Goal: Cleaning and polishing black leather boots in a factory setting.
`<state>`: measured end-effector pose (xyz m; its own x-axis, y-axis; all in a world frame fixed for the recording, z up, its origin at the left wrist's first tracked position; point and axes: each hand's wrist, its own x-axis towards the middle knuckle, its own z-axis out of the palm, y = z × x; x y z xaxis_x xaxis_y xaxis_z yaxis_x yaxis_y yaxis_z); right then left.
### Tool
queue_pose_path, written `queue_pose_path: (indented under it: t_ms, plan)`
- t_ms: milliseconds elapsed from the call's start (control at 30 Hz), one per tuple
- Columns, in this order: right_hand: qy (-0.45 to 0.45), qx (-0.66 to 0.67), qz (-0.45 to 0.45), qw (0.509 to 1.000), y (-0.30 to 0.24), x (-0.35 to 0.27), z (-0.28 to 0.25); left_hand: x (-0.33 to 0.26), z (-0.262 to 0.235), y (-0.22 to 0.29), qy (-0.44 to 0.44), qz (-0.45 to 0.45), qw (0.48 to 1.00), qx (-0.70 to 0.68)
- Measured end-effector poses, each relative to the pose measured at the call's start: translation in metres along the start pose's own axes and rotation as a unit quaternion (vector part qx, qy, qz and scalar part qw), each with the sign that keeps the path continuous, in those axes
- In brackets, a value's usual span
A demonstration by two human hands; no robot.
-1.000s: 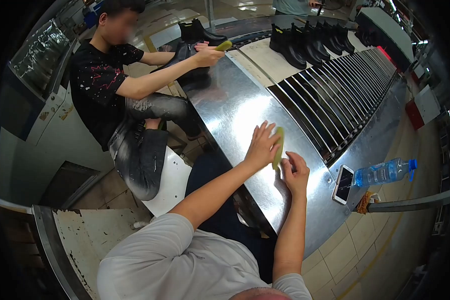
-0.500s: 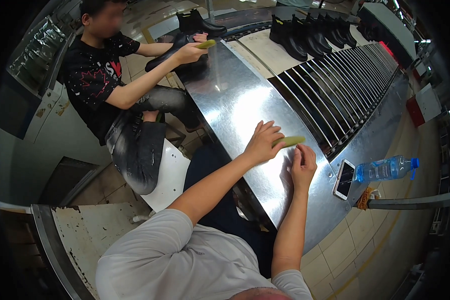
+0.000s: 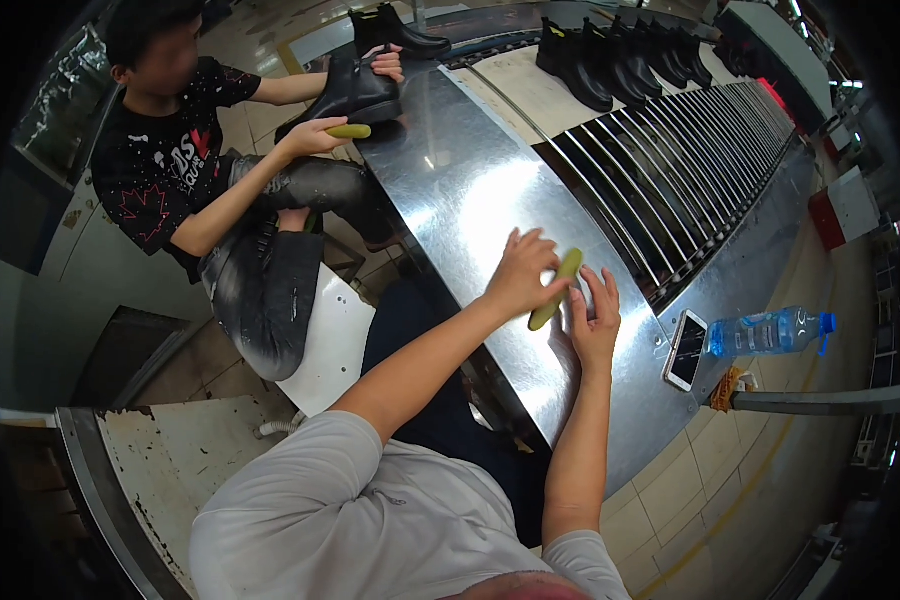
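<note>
Gripping yellow-green stick (image 3: 556,290) in my closed left hand (image 3: 523,275) | my right hand (image 3: 594,322) lay open, flat on steel table (image 3: 450,190), beside it | phone (image 3: 686,350), water bottle (image 3: 768,332) near.

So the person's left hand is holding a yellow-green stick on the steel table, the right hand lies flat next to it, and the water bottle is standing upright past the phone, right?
Not quite: the head view shows the water bottle lying on its side, not upright. The rest holds: the left hand grips the yellow-green stick on the steel table, the right hand lies flat beside it, and the bottle is just past the phone.
</note>
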<state>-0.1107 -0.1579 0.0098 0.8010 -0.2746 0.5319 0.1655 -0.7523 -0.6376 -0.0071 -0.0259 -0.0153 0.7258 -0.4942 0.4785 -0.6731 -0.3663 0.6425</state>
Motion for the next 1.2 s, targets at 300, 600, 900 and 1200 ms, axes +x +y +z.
queue_pose_path:
  t_ms: [300, 600, 900, 1200]
  plan:
    - [-0.012, -0.098, 0.007, 0.995, 0.021, -0.003, -0.001, 0.0, -0.008, 0.014, -0.039, 0.127, 0.991, 0.011]
    - [0.087, 0.035, 0.074, 0.993, 0.01, -0.001, -0.005, 0.001, -0.008, 0.015, -0.012, 0.032, 0.999, -0.002]
    - [0.028, 0.106, 0.205, 0.973, 0.0, -0.004, -0.003, 0.002, -0.015, 0.015, 0.059, 0.0, 0.998, 0.036]
    - [0.0, -0.017, 0.011, 1.0, 0.005, -0.002, -0.001, 0.0, -0.007, 0.014, -0.019, 0.16, 0.987, 0.0]
